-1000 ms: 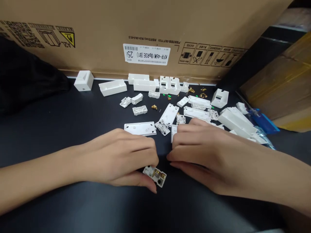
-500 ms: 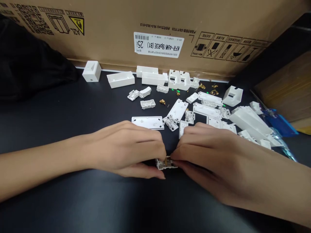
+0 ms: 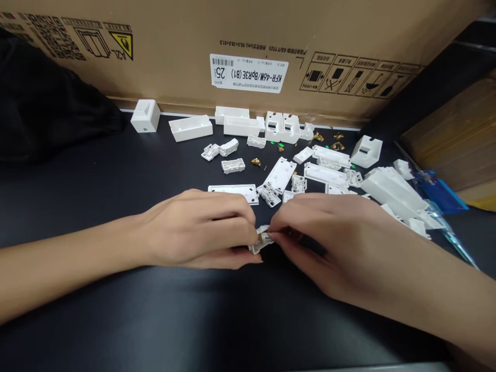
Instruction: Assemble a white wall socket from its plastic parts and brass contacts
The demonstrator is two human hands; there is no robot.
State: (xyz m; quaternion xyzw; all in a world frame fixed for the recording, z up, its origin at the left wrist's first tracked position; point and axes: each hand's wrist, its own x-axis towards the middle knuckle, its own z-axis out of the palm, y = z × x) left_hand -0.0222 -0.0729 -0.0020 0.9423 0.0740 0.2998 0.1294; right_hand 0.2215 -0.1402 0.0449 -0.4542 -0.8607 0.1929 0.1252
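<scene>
Head view:

1. A small white plastic part (image 3: 260, 240) with a brass insert is held low over the black table (image 3: 155, 320), just in front of the nearest loose pieces. It is partly hidden by the fingers.

2. The left hand (image 3: 197, 230) is closed narrowly, and the part's left end is pinched between its thumb and fingertips.

3. The right hand (image 3: 333, 243) is also narrow, with its thumb and fingertips (image 3: 273, 234) pressed against the part's right end. Both hands are touching the part, and what is being done to the insert cannot be told.

4. Most of the pieces are shown lying apart. A flat white cover plate (image 3: 232, 192) and a second white plate (image 3: 279, 174) lie just beyond the hands, with small white brackets (image 3: 268, 195) between and beside them.

5. Open white housings (image 3: 190, 128) are spread toward the cardboard carton (image 3: 248, 31), and a bulky white housing (image 3: 393, 194) lies to the right.

6. Loose brass clips (image 3: 256, 161) and tiny green bits (image 3: 272, 142) are scattered among the pieces.

7. As far as can be judged, no closed, complete unit is shown. The pieces remain ungrouped on the table, and only the held part is being worked on by hand.
</scene>
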